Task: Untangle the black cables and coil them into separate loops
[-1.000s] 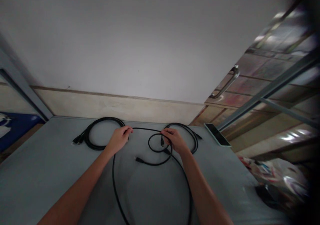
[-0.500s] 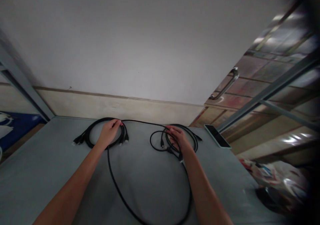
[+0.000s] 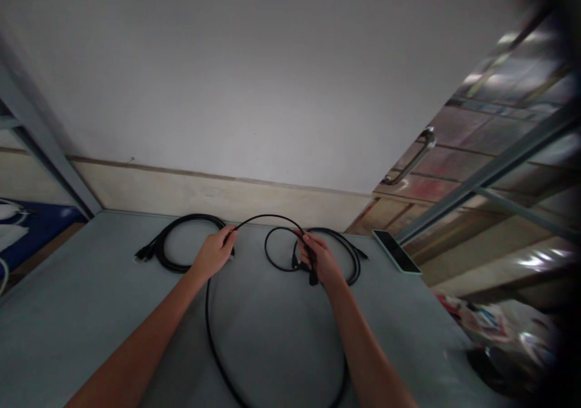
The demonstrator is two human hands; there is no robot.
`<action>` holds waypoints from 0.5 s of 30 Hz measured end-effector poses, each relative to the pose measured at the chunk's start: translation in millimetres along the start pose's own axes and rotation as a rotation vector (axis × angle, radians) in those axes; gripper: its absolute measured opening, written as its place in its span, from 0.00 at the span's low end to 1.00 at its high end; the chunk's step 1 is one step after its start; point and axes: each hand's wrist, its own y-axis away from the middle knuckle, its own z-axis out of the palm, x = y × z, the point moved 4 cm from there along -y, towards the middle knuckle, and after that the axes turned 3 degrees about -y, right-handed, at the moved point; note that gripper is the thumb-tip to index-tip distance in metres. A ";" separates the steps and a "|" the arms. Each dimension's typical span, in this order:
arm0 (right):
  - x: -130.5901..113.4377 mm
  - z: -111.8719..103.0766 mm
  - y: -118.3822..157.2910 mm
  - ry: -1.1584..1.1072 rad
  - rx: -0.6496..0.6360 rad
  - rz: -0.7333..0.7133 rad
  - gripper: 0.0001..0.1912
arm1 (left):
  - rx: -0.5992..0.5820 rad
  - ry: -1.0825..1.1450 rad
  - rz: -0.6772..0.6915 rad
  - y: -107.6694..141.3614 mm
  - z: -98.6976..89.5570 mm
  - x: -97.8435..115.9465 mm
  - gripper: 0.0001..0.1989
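Note:
A long black cable loops across the grey table between my two hands. My left hand pinches the cable where it arches up toward the right. My right hand grips the same cable beside a small coil, with a black plug hanging below its fingers. A coiled black cable bundle lies just left of my left hand. Another coil sits under and right of my right hand.
A phone lies face up near the table's right edge. A pale wall with a beige skirting stands behind the table. A door with a metal handle is at the right. Bags and clutter lie on the floor at lower right.
My left hand drew back from the left coil toward the middle, lifting the cable into an arch. My right hand closed on the cable, and the small coil shifted slightly left.

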 end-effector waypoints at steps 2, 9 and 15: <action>2.7 3.8 0.4 0.000 -0.035 0.017 0.18 | -0.003 0.005 0.001 1.0 1.0 1.1 0.22; 8.8 14.7 4.5 -0.081 -0.177 0.195 0.14 | 0.156 -0.049 0.062 2.5 -4.9 7.6 0.19; 26.5 22.9 3.9 0.013 -0.175 0.394 0.17 | 0.166 -0.141 0.069 1.7 -7.2 5.9 0.19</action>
